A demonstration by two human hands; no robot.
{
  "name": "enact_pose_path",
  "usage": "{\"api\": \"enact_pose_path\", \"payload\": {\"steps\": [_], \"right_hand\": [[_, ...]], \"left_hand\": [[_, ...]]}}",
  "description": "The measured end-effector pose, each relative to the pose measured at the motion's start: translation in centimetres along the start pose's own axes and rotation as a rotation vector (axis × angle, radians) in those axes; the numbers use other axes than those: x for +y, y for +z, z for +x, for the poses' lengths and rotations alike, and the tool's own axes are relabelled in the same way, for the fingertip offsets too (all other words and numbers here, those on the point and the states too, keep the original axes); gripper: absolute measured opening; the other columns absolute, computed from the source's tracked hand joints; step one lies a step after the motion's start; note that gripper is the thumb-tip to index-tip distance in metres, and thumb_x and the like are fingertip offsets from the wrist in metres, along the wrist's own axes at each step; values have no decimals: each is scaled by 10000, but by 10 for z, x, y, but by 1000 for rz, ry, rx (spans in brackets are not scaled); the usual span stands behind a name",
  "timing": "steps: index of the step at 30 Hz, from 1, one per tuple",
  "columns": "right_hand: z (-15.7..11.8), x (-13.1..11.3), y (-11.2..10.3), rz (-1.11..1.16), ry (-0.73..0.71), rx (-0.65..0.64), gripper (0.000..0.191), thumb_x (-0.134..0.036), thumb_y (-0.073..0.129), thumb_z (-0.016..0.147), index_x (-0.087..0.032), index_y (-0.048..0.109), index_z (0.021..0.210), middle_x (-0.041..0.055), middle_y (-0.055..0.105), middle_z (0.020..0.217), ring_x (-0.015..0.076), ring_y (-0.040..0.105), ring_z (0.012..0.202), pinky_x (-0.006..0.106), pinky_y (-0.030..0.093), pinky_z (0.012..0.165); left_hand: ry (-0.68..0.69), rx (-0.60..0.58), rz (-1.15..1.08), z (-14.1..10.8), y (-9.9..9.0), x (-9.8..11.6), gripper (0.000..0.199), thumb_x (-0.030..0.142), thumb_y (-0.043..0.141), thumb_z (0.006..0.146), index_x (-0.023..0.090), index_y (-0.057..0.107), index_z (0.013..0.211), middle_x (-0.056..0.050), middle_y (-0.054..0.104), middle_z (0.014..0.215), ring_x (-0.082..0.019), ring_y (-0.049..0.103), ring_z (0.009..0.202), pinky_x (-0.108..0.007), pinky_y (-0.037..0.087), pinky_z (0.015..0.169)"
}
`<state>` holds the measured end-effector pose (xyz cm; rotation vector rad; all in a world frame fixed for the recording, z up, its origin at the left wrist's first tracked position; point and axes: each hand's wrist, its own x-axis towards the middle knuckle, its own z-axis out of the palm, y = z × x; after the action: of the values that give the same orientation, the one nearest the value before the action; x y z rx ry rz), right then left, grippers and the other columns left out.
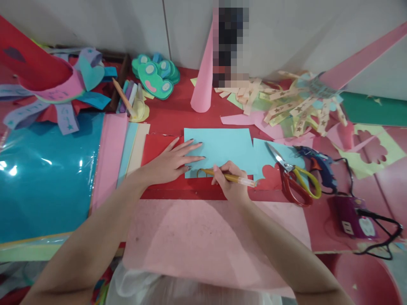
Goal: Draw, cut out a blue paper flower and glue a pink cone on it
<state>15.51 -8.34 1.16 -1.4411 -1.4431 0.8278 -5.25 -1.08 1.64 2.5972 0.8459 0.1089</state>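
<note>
A light blue sheet of paper [222,146] lies on a red sheet [155,148] in front of me. Fingers spread, my left hand [173,163] rests flat across the left edge of the blue paper. My right hand [230,180] grips a yellow pen [235,178] near the paper's lower edge. By the pen's tip, a small curved dark line [201,170] shows on the blue. To the right, scissors [290,169] with red and yellow handles lie partly over a cut light blue piece [259,152].
A glue gun [322,167] and a purple power block [352,216] with black cords sit at the right. Plastic-wrapped blue paper [47,178] covers the left. Behind stand a pink cone [202,84], green frog cutouts [155,78] and a red cone [34,59] with paper strips.
</note>
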Motion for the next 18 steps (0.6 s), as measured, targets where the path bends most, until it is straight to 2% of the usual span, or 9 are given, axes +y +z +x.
{"api": "enact_pose_path", "payload": {"steps": [4,11,18], "right_hand": [[-1,0,1,-15,-4,-24,296,-326,576,830,-217,452,585,-26,614,460,80,524,384,177,423,438],[-1,3,3,7,-3,37,288,-333,567,837,-222,452,597,-24,608,452,97,545,395,194,443,454],[-1,0,0,-24,10,-60,302,-323,568,836,-222,447,579,-26,620,456,90,540,398,187,452,460]], "left_hand": [[-4,-6,1,0,-1,0,498,120,369,914,299,416,1376,2,210,1556,-203,122,1445,-523,60,1158],[-14,-4,-9,0,0,0,506,114,369,909,301,412,1378,9,220,1553,-190,120,1445,-512,47,1162],[-8,-1,-15,0,-1,0,508,113,383,903,303,420,1372,6,223,1551,-193,120,1445,-512,51,1161]]}}
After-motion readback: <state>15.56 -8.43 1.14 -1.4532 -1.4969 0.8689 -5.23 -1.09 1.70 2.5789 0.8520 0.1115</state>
